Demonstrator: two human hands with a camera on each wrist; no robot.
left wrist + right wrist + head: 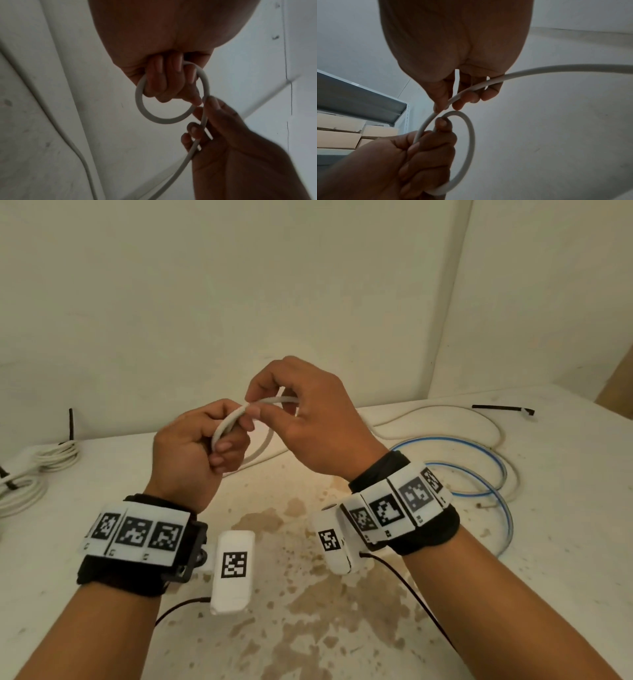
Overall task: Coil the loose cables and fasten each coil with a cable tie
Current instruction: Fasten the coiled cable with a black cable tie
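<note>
Left hand (191, 450) raised above the table (102, 542), fingers curled tight into a fist round a small loop of white cable (260, 446), thumb pressing on the top of the loop. Loop hanging below and to the right of that fist, open ring plainly seen from the left wrist view (164, 119), with the curled fingers (161, 81) passing through it. Right hand (308, 422) just beside the left, nearly touching it, thumb and forefinger pinching the same cable right where the loop closes, other fingers loosely curled behind the strand. From the right wrist view, cable (539, 71) running across the fingers (489, 93) of the right hand (458, 54) and off to the right edge; left hand (419, 155) below, gripping the ring. Beyond the right hand, rest of the white cable trailing down to the tabletop and snaking away to the right in broad slack curves. Near the right wrist, lying loose on the table, blue cable (479, 470) in wide rings, partly over the white one. Further back right, black cable tie (503, 408) flat on the surface, well apart from both hands. Far left, coiled white cables (37, 470) already bound, a black tie (71, 424) sticking upright from one bundle. Tabletop pale with brown stains under the forearms.
</note>
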